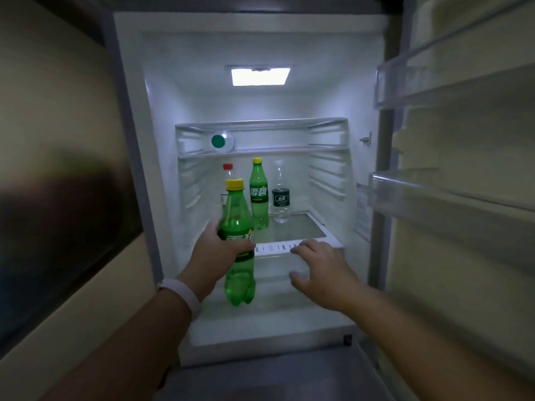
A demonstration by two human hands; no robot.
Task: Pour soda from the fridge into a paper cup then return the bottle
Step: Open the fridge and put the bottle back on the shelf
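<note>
My left hand (pixel 220 250) grips a green soda bottle (pixel 237 227) with a yellow cap around its label, holding it upright in front of the open fridge (pixel 130 140). A second green soda bottle (pixel 259 195) stands on the glass shelf (pixel 301 227) inside. My right hand (pixel 315 264) reaches toward the shelf's white front edge with its fingers spread and holds nothing. No paper cup is in view.
On the same shelf stand a clear water bottle (pixel 280 198) with a dark label and a red-capped bottle (pixel 227 172) behind the held one. A bottle with a green cap (pixel 221 141) lies on the upper shelf. The open door's racks (pixel 434 195) are on the right.
</note>
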